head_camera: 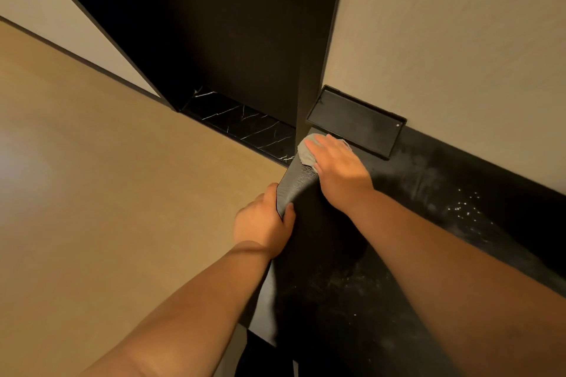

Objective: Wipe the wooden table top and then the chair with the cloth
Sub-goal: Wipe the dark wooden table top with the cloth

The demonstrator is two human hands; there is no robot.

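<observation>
The dark wooden table top (413, 223) runs along the beige wall at the right; pale dust specks show on it. My right hand (340, 168) presses a grey cloth (306, 151) flat onto the table's far left corner. My left hand (263, 223) grips the table's left edge (291, 184), fingers curled over it. No chair can be made out in view.
A black rectangular tray (355, 119) lies on the table against the wall, just beyond the cloth. A dark tall panel (214, 24) with a black marble base strip (242, 122) stands behind the corner. Light wood floor (92, 177) spreads to the left.
</observation>
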